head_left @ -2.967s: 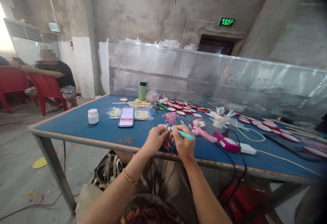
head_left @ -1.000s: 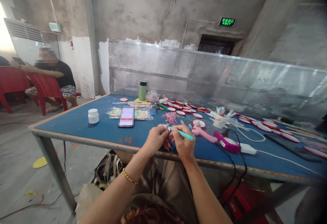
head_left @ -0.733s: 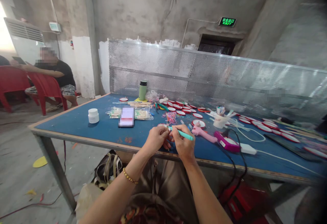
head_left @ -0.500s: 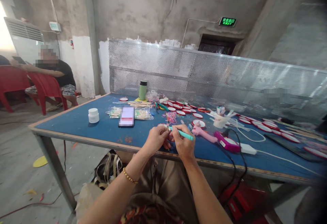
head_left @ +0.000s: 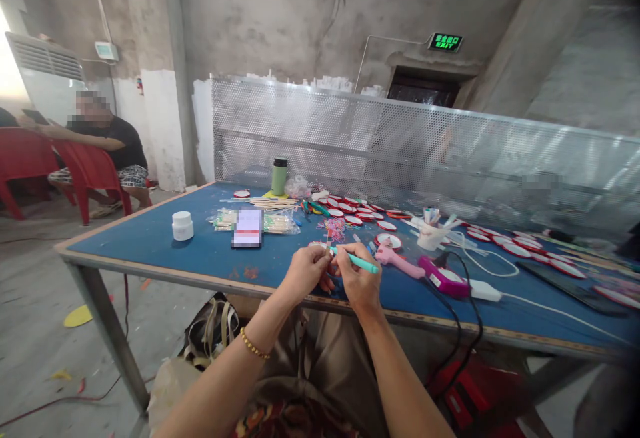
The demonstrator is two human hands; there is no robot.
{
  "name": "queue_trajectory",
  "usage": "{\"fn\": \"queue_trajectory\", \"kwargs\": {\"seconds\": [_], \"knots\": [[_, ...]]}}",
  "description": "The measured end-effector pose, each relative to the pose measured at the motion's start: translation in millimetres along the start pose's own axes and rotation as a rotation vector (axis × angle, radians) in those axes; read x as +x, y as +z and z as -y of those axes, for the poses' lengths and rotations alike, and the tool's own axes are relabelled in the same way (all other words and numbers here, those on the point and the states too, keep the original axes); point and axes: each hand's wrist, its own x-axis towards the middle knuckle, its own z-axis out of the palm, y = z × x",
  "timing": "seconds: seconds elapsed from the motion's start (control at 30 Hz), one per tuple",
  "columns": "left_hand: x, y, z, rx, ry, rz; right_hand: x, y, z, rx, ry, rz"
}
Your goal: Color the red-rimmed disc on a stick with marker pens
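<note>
My right hand (head_left: 361, 283) is closed round a teal marker pen (head_left: 364, 264), its narrow end pointing left towards my other fingers. My left hand (head_left: 306, 271) pinches something small, mostly hidden by the fingers; a thin strip (head_left: 328, 243) stands up just above the fingertips, and I cannot make out its kind. Both hands meet over the table's front edge, fingertips close together. Partly behind the left hand lies a round white piece with a red rim (head_left: 317, 245). A pink glue gun (head_left: 403, 265) rests right of the right hand.
On the blue table (head_left: 165, 258) are a phone (head_left: 247, 228), a white jar (head_left: 183, 226), a green bottle (head_left: 279, 177), bagged sticks (head_left: 283, 221), several red-rimmed discs (head_left: 386, 226), a cup of pens (head_left: 429, 235) and a purple device (head_left: 444, 277) with cables. A mesh panel (head_left: 320, 125) stands behind. A person sits left.
</note>
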Motion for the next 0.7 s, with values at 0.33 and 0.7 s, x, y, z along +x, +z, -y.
{"fn": "queue_trajectory", "kwargs": {"seconds": [0.33, 0.7], "knots": [[-0.1, 0.1, -0.9, -0.003, -0.004, 0.007, 0.7, -0.2, -1.3, -0.016, -0.009, -0.006], [0.1, 0.1, -1.1, -0.016, -0.012, 0.01, -1.2, 0.2, -0.2, 0.02, -0.002, -0.038]]}}
